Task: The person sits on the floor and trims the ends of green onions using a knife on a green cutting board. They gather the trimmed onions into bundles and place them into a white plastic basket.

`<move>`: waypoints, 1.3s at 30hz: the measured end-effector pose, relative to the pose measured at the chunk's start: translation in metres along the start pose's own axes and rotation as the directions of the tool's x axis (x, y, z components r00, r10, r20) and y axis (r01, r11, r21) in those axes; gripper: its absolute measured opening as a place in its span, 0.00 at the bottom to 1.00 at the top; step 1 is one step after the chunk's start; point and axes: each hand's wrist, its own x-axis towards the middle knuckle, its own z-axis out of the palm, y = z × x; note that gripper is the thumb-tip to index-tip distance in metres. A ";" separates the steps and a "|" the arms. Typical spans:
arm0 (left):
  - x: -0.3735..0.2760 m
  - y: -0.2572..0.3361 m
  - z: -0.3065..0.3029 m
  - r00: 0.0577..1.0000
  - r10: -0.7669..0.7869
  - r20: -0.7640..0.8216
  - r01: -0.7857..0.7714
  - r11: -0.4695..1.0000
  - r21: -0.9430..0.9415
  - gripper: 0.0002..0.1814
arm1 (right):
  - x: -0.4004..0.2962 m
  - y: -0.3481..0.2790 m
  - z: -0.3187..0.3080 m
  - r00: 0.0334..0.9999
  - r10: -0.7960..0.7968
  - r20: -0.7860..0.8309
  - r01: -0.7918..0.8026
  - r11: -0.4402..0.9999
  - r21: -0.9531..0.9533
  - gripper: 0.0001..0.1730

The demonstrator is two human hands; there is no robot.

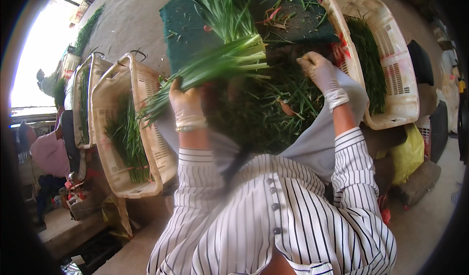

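Observation:
My left hand (187,101), in a thin whitish glove, grips a bunch of long green leafy stalks (216,61), like chives or scallions. The pale cut ends point right; the leaf tips hang left over a crate's edge. My right hand (317,68), gloved too, is raised at the right with its fingers curled together; whether it holds anything cannot be told. Another green bunch (227,15) lies on the dark green cloth (183,51) beyond. Loose leaves and trimmings (271,110) lie in a dark heap below my hands.
Cream plastic crates with green bunches stand close by, one at the left (157,158) and one at the right (399,106). Another crate (93,70) is farther left. A yellow bag (406,154) lies below the right crate. At the far left a person in pink (51,152) is partly visible.

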 end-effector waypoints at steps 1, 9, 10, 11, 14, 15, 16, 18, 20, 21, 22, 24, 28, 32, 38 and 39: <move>-0.003 0.004 -0.005 0.999 -0.045 -0.030 0.045 0.999 0.005 0.13 | -0.013 -0.030 0.007 0.994 -0.011 0.111 -0.027 0.943 0.330 0.18; -0.007 0.024 0.007 0.999 -0.028 -0.031 0.029 0.998 0.054 0.13 | -0.041 -0.050 0.051 0.884 -0.052 0.465 -0.319 0.660 0.680 0.24; -0.010 0.025 0.005 1.000 -0.012 -0.021 0.014 0.998 0.069 0.13 | -0.040 -0.051 0.047 0.886 -0.049 0.460 -0.286 0.723 0.628 0.20; -0.013 0.025 0.003 1.000 0.004 -0.013 -0.003 0.996 0.084 0.13 | -0.047 -0.052 0.039 0.911 -0.130 0.390 -0.171 0.742 0.648 0.13; -0.008 0.009 -0.004 0.999 0.010 0.037 -0.010 1.000 0.017 0.14 | -0.056 -0.044 0.025 0.944 -0.084 0.320 -0.162 0.726 0.669 0.10; -0.003 -0.001 -0.008 0.999 -0.026 0.023 0.029 0.994 -0.109 0.16 | -0.057 -0.034 0.021 0.943 -0.029 0.331 -0.217 0.699 0.682 0.11; -0.005 -0.006 -0.006 0.999 0.034 0.025 -0.034 0.999 0.004 0.15 | -0.058 -0.025 0.019 0.938 0.020 0.346 -0.271 0.664 0.697 0.11; -0.007 -0.008 0.001 0.997 0.073 0.025 -0.075 0.993 0.087 0.17 | -0.060 0.001 0.018 0.964 0.076 0.254 -0.239 0.669 0.704 0.11; -0.010 0.004 0.005 0.998 0.063 0.010 -0.061 0.990 -0.126 0.16 | -0.061 0.012 0.010 0.975 0.122 0.186 -0.216 0.716 0.663 0.10; -0.012 0.010 0.005 0.998 0.062 0.002 -0.060 0.972 -0.226 0.16 | -0.057 0.024 0.006 0.976 0.152 0.154 -0.197 0.919 0.340 0.11; -0.009 0.014 -0.003 0.989 0.138 0.048 -0.144 0.975 0.168 0.14 | -0.052 0.038 0.000 0.980 0.171 0.101 -0.168 0.985 -0.040 0.11; -0.009 0.022 -0.005 0.999 0.018 0.034 -0.015 0.997 -0.077 0.12 | -0.055 0.033 0.000 0.990 0.139 0.016 -0.113 0.860 -0.498 0.15; -0.014 0.021 0.002 0.990 0.137 0.035 -0.137 0.991 0.005 0.16 | -0.055 -0.093 0.011 0.888 -0.416 -0.195 0.428 0.904 0.019 0.15; -0.001 0.007 0.008 0.979 0.172 0.106 -0.144 0.962 -0.232 0.22 | -0.031 -0.111 0.053 0.960 -0.277 -0.037 0.258 0.827 0.499 0.09; 0.021 -0.018 -0.034 0.876 0.477 0.072 -0.465 0.875 -0.134 0.24 | -0.062 -0.081 0.002 0.948 -0.245 -0.203 0.288 0.391 0.874 0.11; 0.025 -0.020 -0.033 0.899 0.429 0.090 -0.386 0.872 -0.302 0.22 | -0.063 -0.080 -0.011 0.991 -0.134 0.011 0.004 0.106 0.994 0.14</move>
